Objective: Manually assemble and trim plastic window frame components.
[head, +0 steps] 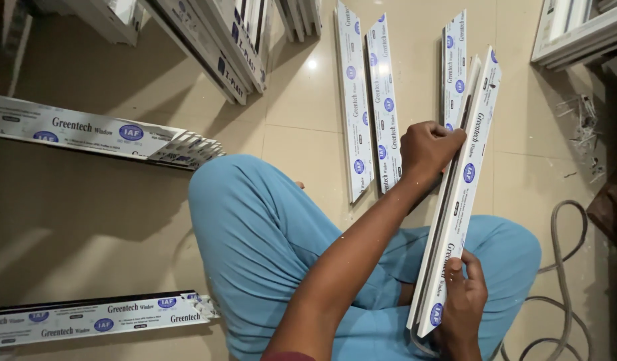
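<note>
White plastic window profile (463,194), wrapped in protective film with blue oval marks and dark lettering, lies slantwise across the lap of a person sitting cross-legged in light blue trousers (268,241) on the beige tiled floor (88,220). The left hand (428,148) is closed around the strip near its middle, fingers curled over its dark edge, while the right hand (463,304) clasps the lower end against the knee. As far as the head view shows, this piece is the one in hand; whether its work is nearly finished cannot be told. Three similar short strips (372,107) lie flat side by side on the tiles just beyond the knees, set apart. Longer film-covered lengths (88,130) reach in from the left edge, another pair (94,319) lies lower left, and stacked frames (215,47) lean at the top. A grey hose (563,267) loops at the right.
</note>
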